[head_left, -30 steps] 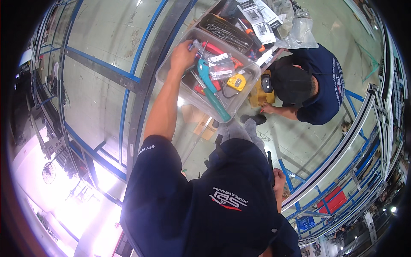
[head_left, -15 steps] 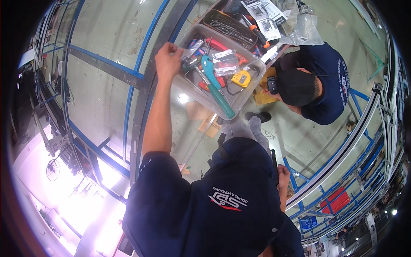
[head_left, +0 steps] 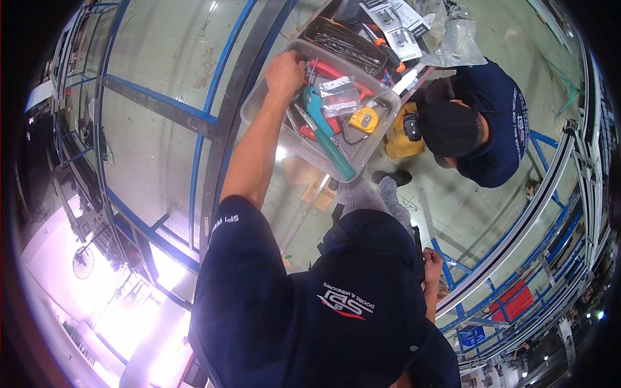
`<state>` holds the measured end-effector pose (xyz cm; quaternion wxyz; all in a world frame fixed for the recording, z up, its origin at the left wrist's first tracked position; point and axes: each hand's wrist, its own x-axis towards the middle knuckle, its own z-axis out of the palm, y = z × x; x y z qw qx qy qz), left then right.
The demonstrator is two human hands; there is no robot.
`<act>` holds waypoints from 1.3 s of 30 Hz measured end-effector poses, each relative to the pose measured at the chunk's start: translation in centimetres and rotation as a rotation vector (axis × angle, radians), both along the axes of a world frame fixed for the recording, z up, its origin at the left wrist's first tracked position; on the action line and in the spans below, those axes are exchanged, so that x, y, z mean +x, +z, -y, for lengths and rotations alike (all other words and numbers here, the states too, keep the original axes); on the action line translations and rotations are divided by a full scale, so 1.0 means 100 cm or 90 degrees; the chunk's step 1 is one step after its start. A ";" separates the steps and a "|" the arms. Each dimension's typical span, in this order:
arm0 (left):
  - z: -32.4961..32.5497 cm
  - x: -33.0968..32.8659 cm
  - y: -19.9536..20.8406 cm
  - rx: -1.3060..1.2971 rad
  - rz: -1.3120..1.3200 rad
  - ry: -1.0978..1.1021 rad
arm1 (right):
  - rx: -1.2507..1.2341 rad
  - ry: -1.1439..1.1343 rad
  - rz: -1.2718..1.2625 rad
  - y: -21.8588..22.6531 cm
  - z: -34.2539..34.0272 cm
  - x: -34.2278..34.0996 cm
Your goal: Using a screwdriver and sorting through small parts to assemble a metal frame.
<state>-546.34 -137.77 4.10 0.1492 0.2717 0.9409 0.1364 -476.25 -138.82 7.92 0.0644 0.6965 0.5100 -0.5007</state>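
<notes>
Left hand [head_left: 284,70] reaching into clear plastic tool bin [head_left: 259,116] at upper centre, fingers curled among the tools, grip unclear. Right hand [head_left: 432,262] at lower right, loosely closed, empty. Teal-handled tool [head_left: 326,132] lying just beside yellow tape measure [head_left: 364,119].

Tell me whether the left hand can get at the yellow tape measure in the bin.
Probably yes: the left hand is already inside the clear bin, and the yellow tape measure lies uncovered nearby.

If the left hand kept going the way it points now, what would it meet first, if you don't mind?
The left hand is in the clear bin, reaching up-right. Likely first comes the red-handled pliers just beyond the fingers, though depth is hard to judge.
</notes>
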 end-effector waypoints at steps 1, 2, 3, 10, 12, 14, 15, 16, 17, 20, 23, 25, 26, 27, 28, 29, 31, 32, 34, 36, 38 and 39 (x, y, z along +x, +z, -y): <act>-0.012 -0.002 -0.005 -0.045 -0.037 -0.020 | -0.018 -0.032 0.005 0.003 0.002 0.001; -0.020 -0.004 -0.009 -0.041 -0.035 -0.025 | -0.036 -0.065 0.009 0.005 0.003 0.002; -0.026 -0.007 -0.012 -0.085 -0.052 -0.015 | -0.033 -0.071 0.011 0.005 0.005 0.002; -0.050 -0.005 -0.034 -0.172 -0.099 -0.032 | 0.038 -0.142 0.025 -0.002 0.043 0.019; -0.035 -0.006 -0.042 -0.155 -0.125 -0.016 | 0.031 -0.134 -0.006 -0.004 0.042 0.020; -0.035 -0.008 -0.051 -0.170 -0.145 -0.027 | 0.029 -0.158 0.002 -0.004 0.045 0.016; -0.034 -0.009 -0.054 -0.168 -0.143 -0.037 | 0.034 -0.161 0.012 -0.005 0.048 0.015; -0.034 -0.009 -0.056 -0.158 -0.143 -0.044 | 0.043 -0.162 0.022 -0.006 0.048 0.015; -0.034 -0.009 -0.058 -0.149 -0.142 -0.051 | 0.046 -0.168 0.025 -0.007 0.049 0.015; -0.033 -0.012 -0.066 -0.127 -0.160 -0.063 | 0.041 -0.196 0.014 -0.009 0.051 0.016; -0.030 -0.015 -0.068 -0.118 -0.173 -0.075 | 0.039 -0.175 0.019 -0.012 0.049 0.016; -0.027 -0.016 -0.063 -0.119 -0.186 -0.073 | 0.031 -0.187 0.028 -0.012 0.047 0.015; -0.025 -0.015 -0.056 -0.085 -0.176 -0.057 | 0.025 -0.182 0.022 -0.011 0.047 0.013; -0.021 -0.013 -0.048 -0.051 -0.167 -0.039 | 0.037 -0.174 0.026 -0.010 0.046 0.013; -0.014 -0.011 -0.039 0.019 -0.170 -0.040 | 0.047 -0.165 0.027 -0.009 0.046 0.011; -0.008 -0.010 -0.031 0.054 -0.148 -0.003 | 0.046 -0.160 0.031 -0.012 0.047 0.018; 0.002 -0.004 -0.014 0.148 -0.105 0.064 | 0.065 -0.127 0.031 -0.026 0.053 0.040; 0.012 -0.004 -0.009 0.144 -0.114 0.070 | 0.089 -0.097 0.033 -0.032 0.053 0.042; 0.032 -0.004 -0.002 0.211 -0.066 0.106 | 0.076 -0.127 0.000 -0.041 0.052 0.046; 0.047 -0.004 0.002 0.201 -0.056 0.112 | 0.073 -0.102 0.022 -0.049 0.046 0.050; 0.054 -0.001 0.008 0.194 0.003 0.120 | 0.073 -0.079 0.015 -0.053 0.038 0.050; 0.055 0.000 0.008 0.179 0.004 0.114 | 0.075 -0.064 0.013 -0.055 0.035 0.050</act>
